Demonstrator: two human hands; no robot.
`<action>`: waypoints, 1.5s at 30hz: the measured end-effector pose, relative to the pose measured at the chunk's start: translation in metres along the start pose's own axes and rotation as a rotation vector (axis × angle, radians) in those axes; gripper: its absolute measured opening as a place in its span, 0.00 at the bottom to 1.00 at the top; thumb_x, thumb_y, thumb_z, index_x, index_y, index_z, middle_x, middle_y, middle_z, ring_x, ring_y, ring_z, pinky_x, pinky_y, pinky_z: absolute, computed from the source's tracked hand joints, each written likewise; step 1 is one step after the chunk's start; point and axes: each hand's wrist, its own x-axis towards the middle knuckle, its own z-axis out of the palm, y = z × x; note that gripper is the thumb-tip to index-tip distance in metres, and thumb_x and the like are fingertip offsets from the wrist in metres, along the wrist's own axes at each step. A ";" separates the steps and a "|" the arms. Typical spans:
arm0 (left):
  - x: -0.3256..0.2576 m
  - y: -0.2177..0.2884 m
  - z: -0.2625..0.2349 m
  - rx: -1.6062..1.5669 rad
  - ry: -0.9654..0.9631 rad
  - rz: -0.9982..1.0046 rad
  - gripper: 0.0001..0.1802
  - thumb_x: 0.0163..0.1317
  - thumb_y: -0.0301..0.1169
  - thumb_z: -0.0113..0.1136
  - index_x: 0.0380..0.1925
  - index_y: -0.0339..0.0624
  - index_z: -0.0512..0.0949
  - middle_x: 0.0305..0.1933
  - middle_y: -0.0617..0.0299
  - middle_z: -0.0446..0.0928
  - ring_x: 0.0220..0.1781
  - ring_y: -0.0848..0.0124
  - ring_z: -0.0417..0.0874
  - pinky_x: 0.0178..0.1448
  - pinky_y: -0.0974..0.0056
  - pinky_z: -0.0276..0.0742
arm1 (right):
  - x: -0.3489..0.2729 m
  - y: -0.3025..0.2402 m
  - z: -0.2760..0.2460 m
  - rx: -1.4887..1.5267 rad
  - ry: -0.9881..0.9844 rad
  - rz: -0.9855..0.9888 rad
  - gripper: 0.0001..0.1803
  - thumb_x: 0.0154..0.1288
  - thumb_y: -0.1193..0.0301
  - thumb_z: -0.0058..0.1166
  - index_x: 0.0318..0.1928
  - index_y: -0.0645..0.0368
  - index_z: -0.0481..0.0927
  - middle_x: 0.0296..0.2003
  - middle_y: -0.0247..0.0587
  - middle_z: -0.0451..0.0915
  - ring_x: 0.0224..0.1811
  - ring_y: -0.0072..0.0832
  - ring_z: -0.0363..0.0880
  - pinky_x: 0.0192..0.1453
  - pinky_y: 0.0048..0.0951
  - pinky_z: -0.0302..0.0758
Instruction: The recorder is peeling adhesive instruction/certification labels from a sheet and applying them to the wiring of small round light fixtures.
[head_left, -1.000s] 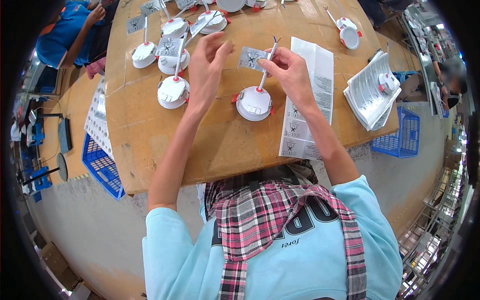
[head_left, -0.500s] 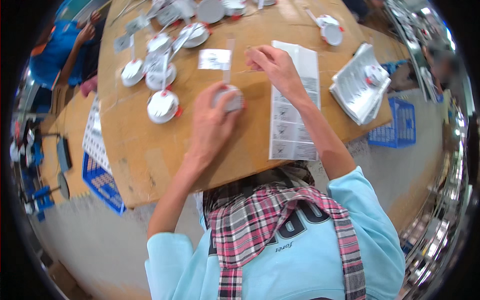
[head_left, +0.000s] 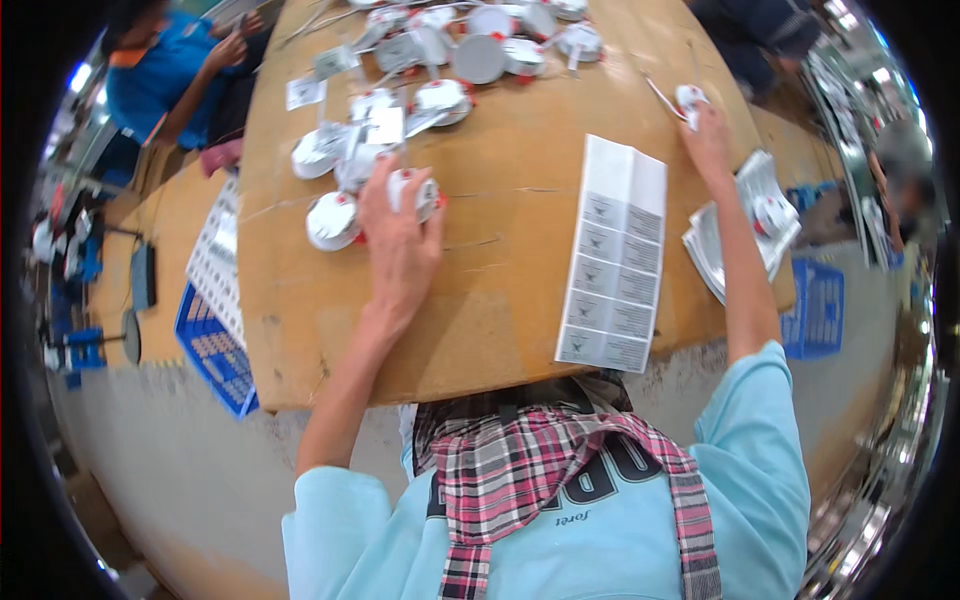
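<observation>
A long white sheet of label stickers (head_left: 615, 255), printed in grey blocks, lies right of centre on the brown cardboard tabletop (head_left: 500, 320). The left hand (head_left: 400, 245) presses palm-down, fingers curled over a round white fixture (head_left: 415, 190) with red clips, upper centre. The right hand (head_left: 708, 130) reaches to the upper right, fingers closed on another small white fixture (head_left: 690, 98). More white discs (head_left: 332, 220) cluster upper left. A blue plastic crate (head_left: 215, 350) sits at the left.
</observation>
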 end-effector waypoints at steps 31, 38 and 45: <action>-0.020 0.030 0.018 -0.457 -0.403 0.138 0.37 0.51 0.27 0.67 0.62 0.37 0.62 0.58 0.49 0.68 0.62 0.53 0.66 0.67 0.55 0.62 | -0.080 -0.244 -0.079 1.549 -0.791 0.280 0.12 0.67 0.67 0.54 0.39 0.63 0.82 0.28 0.28 0.78 0.28 0.12 0.72 0.35 0.13 0.68; -0.018 0.030 0.015 -0.441 -0.437 0.128 0.36 0.52 0.27 0.66 0.62 0.38 0.62 0.57 0.49 0.67 0.61 0.53 0.66 0.66 0.56 0.62 | -0.062 -0.231 -0.060 2.049 -0.690 0.430 0.10 0.66 0.68 0.54 0.38 0.64 0.82 0.33 0.37 0.82 0.30 0.15 0.74 0.39 0.17 0.73; -0.014 0.031 0.014 -0.391 -0.399 0.088 0.34 0.53 0.26 0.65 0.61 0.38 0.63 0.59 0.49 0.67 0.63 0.54 0.66 0.67 0.55 0.61 | -0.064 -0.220 -0.076 1.462 -0.447 0.165 0.15 0.65 0.65 0.56 0.45 0.62 0.81 0.37 0.36 0.82 0.35 0.20 0.78 0.44 0.22 0.74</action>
